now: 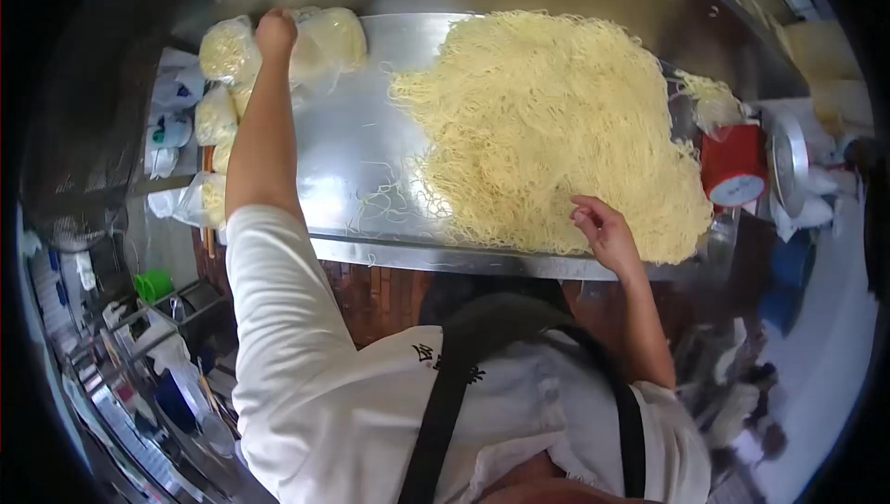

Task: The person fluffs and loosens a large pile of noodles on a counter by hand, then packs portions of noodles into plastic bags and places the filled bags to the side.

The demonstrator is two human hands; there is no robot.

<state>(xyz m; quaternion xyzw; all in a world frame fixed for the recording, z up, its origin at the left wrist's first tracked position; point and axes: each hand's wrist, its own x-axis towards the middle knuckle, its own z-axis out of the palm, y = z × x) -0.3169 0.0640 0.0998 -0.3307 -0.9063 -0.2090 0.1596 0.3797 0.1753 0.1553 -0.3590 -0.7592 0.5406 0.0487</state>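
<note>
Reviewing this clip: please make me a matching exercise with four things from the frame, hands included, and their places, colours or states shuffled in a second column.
Things
1. Left hand
2. Right hand
3. Loose noodles
4. Casing with a round white face

Places, colours or states
A. Pale yellow, heaped on the metal table
B. Fingers bent, near the table edge closest to the person
C. Red, at the right end
D. At the bagged noodles, far left corner

Pairs: 1-D, 2-B, 3-A, 4-C
</note>
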